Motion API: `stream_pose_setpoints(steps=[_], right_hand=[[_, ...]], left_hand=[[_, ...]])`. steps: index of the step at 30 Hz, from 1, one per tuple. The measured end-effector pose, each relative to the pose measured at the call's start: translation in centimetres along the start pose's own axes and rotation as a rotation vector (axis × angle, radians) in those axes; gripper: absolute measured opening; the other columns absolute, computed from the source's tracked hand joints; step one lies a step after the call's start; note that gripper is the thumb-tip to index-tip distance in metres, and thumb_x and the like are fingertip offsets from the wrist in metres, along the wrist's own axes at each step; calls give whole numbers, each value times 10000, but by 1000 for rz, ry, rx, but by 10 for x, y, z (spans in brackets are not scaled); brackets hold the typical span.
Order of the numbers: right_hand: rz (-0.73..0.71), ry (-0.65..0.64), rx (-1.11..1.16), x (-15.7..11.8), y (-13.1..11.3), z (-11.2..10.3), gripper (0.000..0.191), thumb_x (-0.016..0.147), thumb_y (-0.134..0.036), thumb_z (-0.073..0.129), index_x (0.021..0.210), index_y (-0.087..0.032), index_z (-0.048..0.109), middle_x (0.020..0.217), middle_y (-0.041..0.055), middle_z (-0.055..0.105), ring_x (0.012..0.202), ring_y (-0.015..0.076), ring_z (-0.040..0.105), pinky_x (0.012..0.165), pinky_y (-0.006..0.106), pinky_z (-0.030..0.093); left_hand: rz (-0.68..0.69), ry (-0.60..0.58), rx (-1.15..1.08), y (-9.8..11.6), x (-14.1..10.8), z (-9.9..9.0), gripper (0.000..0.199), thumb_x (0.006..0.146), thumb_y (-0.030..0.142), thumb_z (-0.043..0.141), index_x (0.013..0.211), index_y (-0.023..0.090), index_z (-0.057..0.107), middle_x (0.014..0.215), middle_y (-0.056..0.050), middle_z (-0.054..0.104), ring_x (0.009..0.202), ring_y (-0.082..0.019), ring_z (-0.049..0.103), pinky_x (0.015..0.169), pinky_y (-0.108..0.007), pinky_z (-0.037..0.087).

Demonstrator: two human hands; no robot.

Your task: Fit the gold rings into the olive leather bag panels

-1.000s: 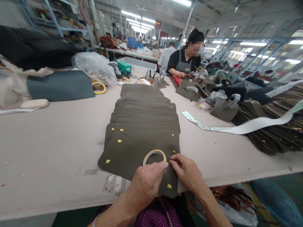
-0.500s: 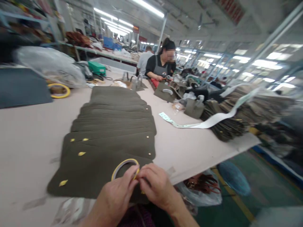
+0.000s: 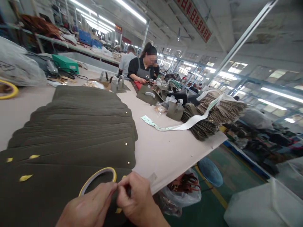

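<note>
My left hand (image 3: 88,205) is closed on a roll of yellow tape (image 3: 94,175), gripping its right side. Fingertips of my right hand (image 3: 136,197) are pinched together close to the left fingertips; whatever they hold is hidden. Under both hands lies a dark olive panel (image 3: 56,189), the nearest of a fanned stack of panels (image 3: 87,126). Small yellow tape pieces (image 3: 26,178) are stuck on the panels at the left, and another yellow bit (image 3: 118,210) shows beneath my right hand. Small metal studs (image 3: 126,144) sit near the panels' right edge.
A white strip (image 3: 182,126) curls over the table (image 3: 158,146) toward piled olive pieces (image 3: 203,127). A person (image 3: 143,67) works across the table. A green box (image 3: 65,64) and another tape roll (image 3: 9,89) are at the left. Beyond the right edge stands a blue stool (image 3: 210,171).
The view has turned right, so the table and stack appear further left. Both hands have stayed close together at the tape roll, with my right hand's fingertips slightly higher.
</note>
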State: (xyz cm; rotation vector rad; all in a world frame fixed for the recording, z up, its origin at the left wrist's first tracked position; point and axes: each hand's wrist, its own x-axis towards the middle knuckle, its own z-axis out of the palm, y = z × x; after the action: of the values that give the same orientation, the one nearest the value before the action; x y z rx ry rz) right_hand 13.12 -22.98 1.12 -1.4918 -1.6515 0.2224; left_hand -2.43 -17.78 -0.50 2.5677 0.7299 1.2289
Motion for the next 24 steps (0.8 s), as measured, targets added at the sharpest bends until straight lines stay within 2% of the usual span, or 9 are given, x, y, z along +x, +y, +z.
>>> stream_pose_setpoints(steps=[2,4,6,8,10,13,18,24], right_hand=[[256,-22,139,4,3,-3,120,792,-190,505,702,-184,584,618,-16,603,549,104,550,512,197,428],[451,-19,255,7,14,-8,159,806,-273,537,689,-177,584,586,-21,584,522,108,541,496,206,432],[576,-63,378,11,32,-15,225,816,-374,568,744,-165,612,549,-28,569,496,118,537,490,224,444],[627,-116,426,15,48,-22,286,810,-435,596,744,-157,619,556,-18,577,501,125,544,504,237,455],[616,-171,405,19,59,-27,306,814,-452,606,751,-153,626,584,-8,591,520,130,553,523,244,458],[542,-232,284,26,59,-27,292,840,-439,584,802,-157,648,615,2,608,536,137,549,526,248,446],[338,-283,15,37,51,-15,205,875,-330,539,806,-186,669,748,30,684,689,173,620,645,272,462],[153,-306,-230,43,53,-4,135,882,-236,499,864,-194,627,765,35,677,716,185,642,669,290,465]], left_hand=[[52,2,2,14,10,-3,188,951,173,400,955,200,586,731,3,654,611,-104,634,576,-177,492],[46,-14,-29,22,16,-5,177,933,111,405,939,180,568,703,-2,624,611,-112,608,593,-201,482],[-7,-75,1,23,16,-3,183,941,119,390,920,177,563,716,-14,610,650,-130,593,628,-230,485],[-71,-178,103,16,12,0,192,956,159,378,898,182,560,768,-31,608,700,-156,575,651,-268,487],[-118,-285,205,8,7,4,170,953,180,399,880,190,552,822,-38,603,743,-186,549,655,-303,484],[-137,-388,264,0,2,10,82,923,185,470,888,196,543,861,-35,587,777,-215,514,656,-336,478],[-136,-416,245,-1,1,13,45,910,195,497,926,192,539,871,-33,559,780,-216,486,656,-340,463],[-142,-414,231,-1,1,11,64,919,200,475,924,190,538,867,-34,547,781,-213,482,654,-337,454]])
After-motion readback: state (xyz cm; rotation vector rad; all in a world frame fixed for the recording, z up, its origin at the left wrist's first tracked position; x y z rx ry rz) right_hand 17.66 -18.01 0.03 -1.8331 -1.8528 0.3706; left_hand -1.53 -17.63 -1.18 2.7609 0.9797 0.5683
